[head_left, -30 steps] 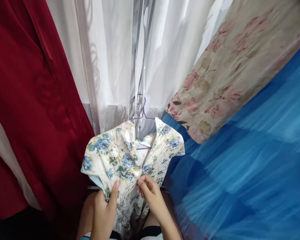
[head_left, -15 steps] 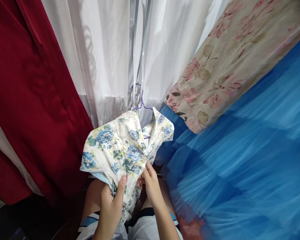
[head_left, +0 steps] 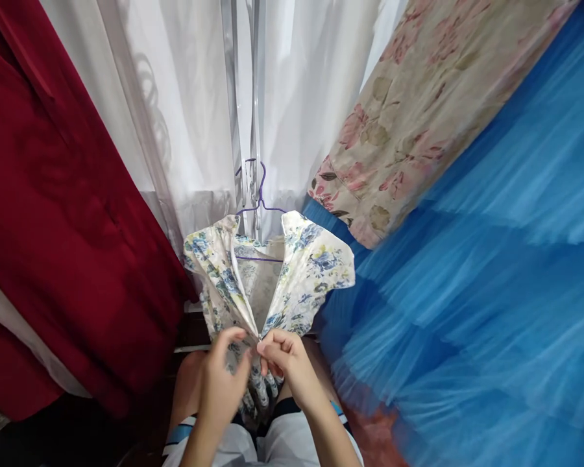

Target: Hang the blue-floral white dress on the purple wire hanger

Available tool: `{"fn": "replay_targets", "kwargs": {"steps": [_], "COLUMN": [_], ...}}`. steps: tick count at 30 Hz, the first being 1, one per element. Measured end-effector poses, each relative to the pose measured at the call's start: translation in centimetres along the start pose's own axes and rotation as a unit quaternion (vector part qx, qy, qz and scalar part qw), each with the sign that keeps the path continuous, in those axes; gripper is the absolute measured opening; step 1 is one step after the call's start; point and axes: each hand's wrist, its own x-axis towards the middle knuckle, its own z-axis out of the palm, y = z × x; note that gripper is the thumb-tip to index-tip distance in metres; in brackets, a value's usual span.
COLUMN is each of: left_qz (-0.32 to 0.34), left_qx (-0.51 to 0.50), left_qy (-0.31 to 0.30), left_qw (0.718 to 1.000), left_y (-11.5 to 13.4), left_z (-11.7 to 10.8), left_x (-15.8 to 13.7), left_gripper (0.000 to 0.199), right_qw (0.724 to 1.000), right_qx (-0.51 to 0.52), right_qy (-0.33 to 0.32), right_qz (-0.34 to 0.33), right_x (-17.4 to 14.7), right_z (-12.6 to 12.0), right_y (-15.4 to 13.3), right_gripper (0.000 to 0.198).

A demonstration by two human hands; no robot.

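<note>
A white floral dress (head_left: 316,266) with blue roses hangs on a purple hanger (head_left: 261,201) in front of my lap. Its front is parted in a deep V, with the hanger's bar showing inside the neck. At the V's lower point, my right hand (head_left: 287,357) pinches the dress by its front edge, where a small zipper slider (head_left: 259,337) seems to sit. My left hand (head_left: 226,373) is just left of that spot, thumb and forefinger apart. Whether its other fingers touch the cloth is hidden. Below the hands the dress falls in folds between my knees.
White curtain-like cloth (head_left: 185,97) with hanging ribbons (head_left: 246,84) is behind the hanger. Dark red cloth (head_left: 78,227) hangs at left. A beige floral garment (head_left: 399,143) and a layered blue tulle skirt (head_left: 457,311) fill the right side.
The dress has turned so its open neck faces me, and its front is spread wider. My left hand has let go of the cloth; my right hand has moved slightly left and down.
</note>
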Motion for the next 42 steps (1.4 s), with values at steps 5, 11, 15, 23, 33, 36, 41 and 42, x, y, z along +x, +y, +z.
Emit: {"fn": "replay_targets", "kwargs": {"steps": [5, 11, 15, 23, 33, 36, 41, 42], "left_qz": [-0.01, 0.032, 0.072, 0.087, 0.229, 0.258, 0.191, 0.175], "left_qx": [-0.068, 0.062, 0.211, 0.156, 0.019, 0.04, -0.055, -0.069], "left_qy": [-0.094, -0.218, -0.317, -0.354, -0.108, -0.081, 0.096, 0.128], "left_qw": [0.993, 0.973, 0.922, 0.918, 0.967, 0.962, 0.975, 0.974], "left_y": [0.5, 2.8, 5.1, 4.6, 11.9, 12.1, 10.2, 9.0], "left_z": [3.8, 1.4, -0.3, 0.8, -0.9, 0.5, -1.8, -2.9], "left_x": [-1.2, 0.2, 1.1, 1.5, 16.7, 17.6, 20.7, 21.6], "left_gripper": [0.015, 0.014, 0.033, 0.023, 0.028, 0.026, 0.026, 0.027], "right_qw": [0.999, 0.994, 0.99, 0.979, 0.97, 0.979, 0.982, 0.983], "right_qx": [-0.033, -0.045, -0.048, 0.032, -0.017, -0.004, -0.018, -0.014], "right_qy": [0.012, 0.071, 0.035, 0.062, 0.044, 0.049, 0.079, 0.078], "right_qz": [-0.001, -0.07, -0.13, -0.191, -0.238, -0.2, -0.172, -0.168], "right_x": [-0.8, 3.5, 8.6, 10.1, 7.8, 9.4, 10.3, 9.8], "right_z": [1.2, 0.9, 2.2, 3.9, 3.0, 1.9, -0.3, -0.5], "right_y": [0.0, -5.2, -11.8, -14.0, -14.2, -12.1, -8.3, -7.8], "right_gripper": [0.032, 0.03, 0.02, 0.019, 0.022, 0.025, 0.026, 0.025]}}
